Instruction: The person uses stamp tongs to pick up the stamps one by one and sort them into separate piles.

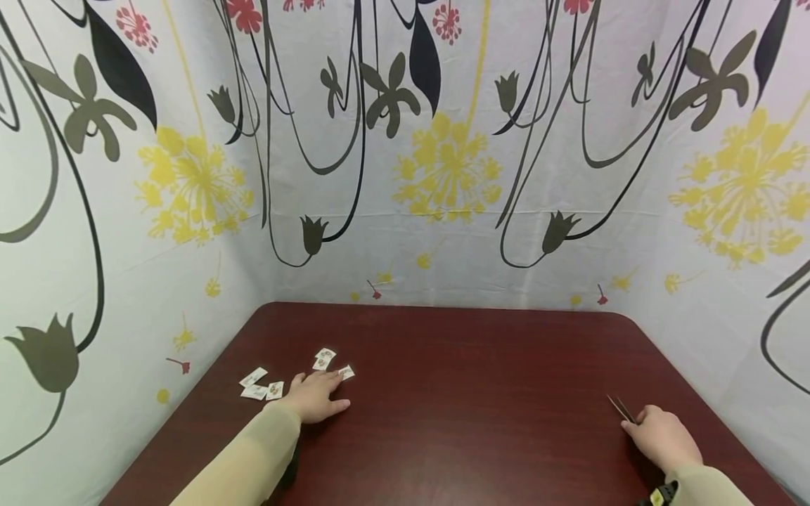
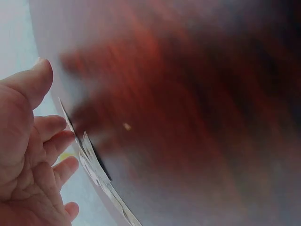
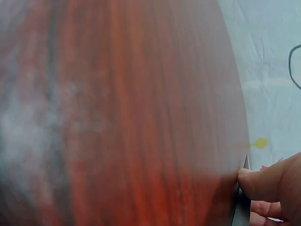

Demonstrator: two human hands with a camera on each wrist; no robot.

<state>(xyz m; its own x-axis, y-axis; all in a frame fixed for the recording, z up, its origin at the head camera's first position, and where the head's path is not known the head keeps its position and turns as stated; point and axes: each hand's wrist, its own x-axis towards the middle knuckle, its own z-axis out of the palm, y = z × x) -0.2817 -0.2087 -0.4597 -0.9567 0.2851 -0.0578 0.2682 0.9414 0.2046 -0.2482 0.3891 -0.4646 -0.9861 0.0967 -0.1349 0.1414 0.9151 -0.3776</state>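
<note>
On the left of the table, my left hand [image 1: 315,398] reaches over small white printed paper pieces, its thumb held out to the side. Its fingertips are right at one piece [image 1: 346,372]; two overlapping pieces [image 1: 325,359] lie just beyond them. In the left wrist view the white pieces [image 2: 101,176] appear thin and edge-on beside the fingers [image 2: 66,169]. Far to the right, my right hand [image 1: 666,437] pinches a pair of slim metal tweezers [image 1: 623,409], tips pointing away and spread apart. The right wrist view shows the thumb [image 3: 263,183] pressed against them.
Several more white paper pieces [image 1: 256,385] lie left of my left hand. The dark red wooden table [image 1: 468,393] has rounded far corners. Around it hangs a white cloth [image 1: 380,190] printed with flowers and stems, close along the back edge.
</note>
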